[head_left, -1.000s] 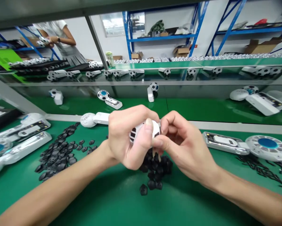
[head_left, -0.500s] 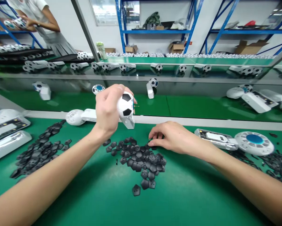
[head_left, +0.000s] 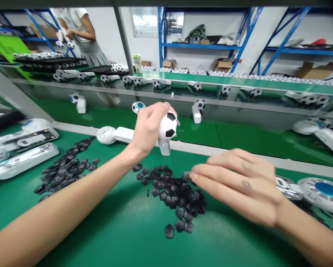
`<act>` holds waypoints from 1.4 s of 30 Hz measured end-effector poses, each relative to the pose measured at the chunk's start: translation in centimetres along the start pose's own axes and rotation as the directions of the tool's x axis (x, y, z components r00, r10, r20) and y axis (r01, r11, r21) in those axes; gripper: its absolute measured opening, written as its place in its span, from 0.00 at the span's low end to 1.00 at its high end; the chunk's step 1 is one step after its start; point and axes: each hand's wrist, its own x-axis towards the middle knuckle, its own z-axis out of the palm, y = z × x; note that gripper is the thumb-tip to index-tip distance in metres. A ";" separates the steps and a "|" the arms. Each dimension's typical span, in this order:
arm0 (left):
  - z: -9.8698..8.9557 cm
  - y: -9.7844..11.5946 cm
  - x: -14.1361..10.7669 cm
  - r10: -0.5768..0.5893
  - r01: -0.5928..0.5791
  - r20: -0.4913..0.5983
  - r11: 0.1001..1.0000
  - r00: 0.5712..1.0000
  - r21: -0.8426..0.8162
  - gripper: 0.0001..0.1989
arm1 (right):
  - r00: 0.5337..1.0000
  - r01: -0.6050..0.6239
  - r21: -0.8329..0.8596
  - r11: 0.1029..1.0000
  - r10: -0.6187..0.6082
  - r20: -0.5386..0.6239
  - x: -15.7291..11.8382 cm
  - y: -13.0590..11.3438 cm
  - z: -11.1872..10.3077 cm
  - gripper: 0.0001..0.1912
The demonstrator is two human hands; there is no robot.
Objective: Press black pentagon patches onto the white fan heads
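Patches [head_left: 169,196] — black rubber, probably — beside right hand [head_left: 237,187]

Black patches [head_left: 169,200] matt; ball [head_left: 167,125] glossy plastic.

My right hand [head_left: 238,187] is motion-blurred and hides most of a white device [head_left: 289,188] on the bench [head_left: 113,237]. My left hand [head_left: 149,128] covers part of a soccer-patterned ball [head_left: 168,125]. The top edge cuts off a co-worker's [head_left: 77,26] head, and things on the far shelf [head_left: 202,46] are too small to tell.
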 end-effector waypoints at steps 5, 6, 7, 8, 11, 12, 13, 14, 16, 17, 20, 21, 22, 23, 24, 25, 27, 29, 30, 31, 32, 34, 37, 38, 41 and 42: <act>-0.6 0.2 0.1 -0.049 0.047 0.033 0.997 0.998 0.067 0.19 | 0.995 0.082 -0.117 0.990 -0.074 0.071 0.2 -0.8 -2.2 0.16; -0.8 0.3 0.1 -0.067 0.063 0.047 0.994 0.997 0.088 0.20 | 0.995 0.076 -0.118 0.990 -0.067 0.074 0.2 -0.8 -2.2 0.16; -0.9 0.4 0.2 -0.083 0.074 0.069 0.990 0.994 0.121 0.20 | 0.996 0.068 -0.105 0.992 -0.061 0.066 0.2 -0.9 -2.0 0.16; -1.1 0.6 0.3 -0.090 0.073 0.097 0.983 0.991 0.167 0.20 | 0.998 0.052 -0.076 0.996 -0.048 0.047 0.3 -0.9 -1.7 0.16; -1.8 1.2 0.8 -0.092 0.021 0.165 0.922 0.982 0.387 0.21 | 0.999 -0.043 0.069 0.997 0.044 -0.016 0.5 -0.5 -0.7 0.15; -2.1 1.5 1.1 -0.100 0.011 0.166 0.884 0.981 0.468 0.23 | 0.995 -0.098 0.109 0.989 0.098 0.004 0.6 -0.3 -0.5 0.15; -2.5 1.8 1.3 -0.121 0.017 0.159 0.844 0.980 0.537 0.26 | 0.985 -0.166 0.128 0.978 0.159 0.059 0.7 0.0 -0.5 0.14; -2.8 2.0 1.5 -0.156 0.040 0.148 0.810 0.977 0.584 0.28 | 0.963 -0.243 0.126 0.962 0.224 0.147 0.7 0.4 -0.5 0.13; -3.3 2.5 1.9 -0.260 0.112 0.149 0.770 0.954 0.628 0.32 | 0.863 -0.395 0.054 0.917 0.350 0.364 0.6 1.3 -0.7 0.12; -3.6 2.7 2.1 -0.324 0.158 0.158 0.762 0.933 0.628 0.34 | 0.789 -0.456 -0.003 0.890 0.406 0.461 0.4 1.7 -0.7 0.11; -4.0 3.3 2.5 -0.540 0.347 0.185 0.730 0.821 0.589 0.38 | 0.541 -0.542 -0.182 0.821 0.506 0.672 -0.6 2.6 -0.3 0.11; -4.1 3.4 2.6 -0.594 0.405 0.191 0.715 0.781 0.571 0.39 | 0.473 -0.547 -0.224 0.807 0.519 0.712 -1.0 2.7 0.1 0.11; -4.3 3.5 2.7 -0.633 0.450 0.196 0.703 0.749 0.551 0.41 | 0.421 -0.549 -0.252 0.797 0.524 0.741 -1.3 2.8 0.5 0.12; -4.4 3.6 2.7 -0.657 0.482 0.200 0.696 0.727 0.532 0.42 | 0.386 -0.553 -0.264 0.790 0.524 0.759 -1.6 2.8 0.9 0.12; -4.6 3.7 2.8 -0.668 0.502 0.204 0.696 0.716 0.514 0.42 | 0.366 -0.562 -0.265 0.783 0.524 0.769 -1.7 2.8 1.3 0.12; -4.8 3.7 2.9 -0.674 0.520 0.207 0.698 0.709 0.492 0.43 | 0.360 -0.576 -0.256 0.776 0.522 0.773 -1.8 2.8 1.7 0.11; -5.2 3.6 3.0 -0.686 0.553 0.222 0.703 0.693 0.448 0.42 | 0.371 -0.606 -0.222 0.764 0.518 0.771 -1.7 2.7 2.2 0.10; -5.3 3.5 3.0 -0.694 0.579 0.250 0.708 0.675 0.404 0.40 | 0.391 -0.624 -0.187 0.759 0.510 0.766 -1.6 2.7 2.4 0.10; -5.3 3.5 3.0 -0.695 0.588 0.265 0.712 0.668 0.384 0.39 | 0.399 -0.627 -0.174 0.759 0.505 0.765 -1.5 2.7 2.4 0.09; -5.2 3.5 3.0 -0.694 0.596 0.275 0.716 0.665 0.364 0.38 | 0.403 -0.629 -0.166 0.759 0.502 0.765 -1.5 2.7 2.4 0.09; -5.1 3.4 3.0 -0.691 0.605 0.279 0.721 0.667 0.339 0.37 | 0.404 -0.631 -0.162 0.759 0.499 0.767 -1.6 2.7 2.5 0.09; -4.9 3.3 2.9 -0.670 0.619 0.271 0.742 0.691 0.257 0.34 | 0.400 -0.643 -0.156 0.750 0.502 0.767 -1.7 2.8 2.5 0.08; -4.7 3.2 2.8 -0.605 0.613 0.249 0.788 0.756 0.055 0.29 | 0.405 -0.673 -0.127 0.728 0.507 0.761 -1.9 3.0 2.6 0.08; -4.6 3.2 2.8 -0.584 0.606 0.243 0.795 0.774 -0.022 0.27 | 0.414 -0.683 -0.107 0.723 0.503 0.759 -1.9 3.1 2.6 0.08; -4.2 3.4 2.8 -0.557 0.596 0.217 0.766 0.802 -0.239 0.18 | 0.453 -0.710 -0.020 0.704 0.478 0.753 -1.8 3.2 2.5 0.08; -4.0 3.5 2.8 -0.554 0.591 0.206 0.748 0.806 -0.302 0.15 | 0.469 -0.723 0.016 0.691 0.473 0.746 -1.7 3.2 2.5 0.08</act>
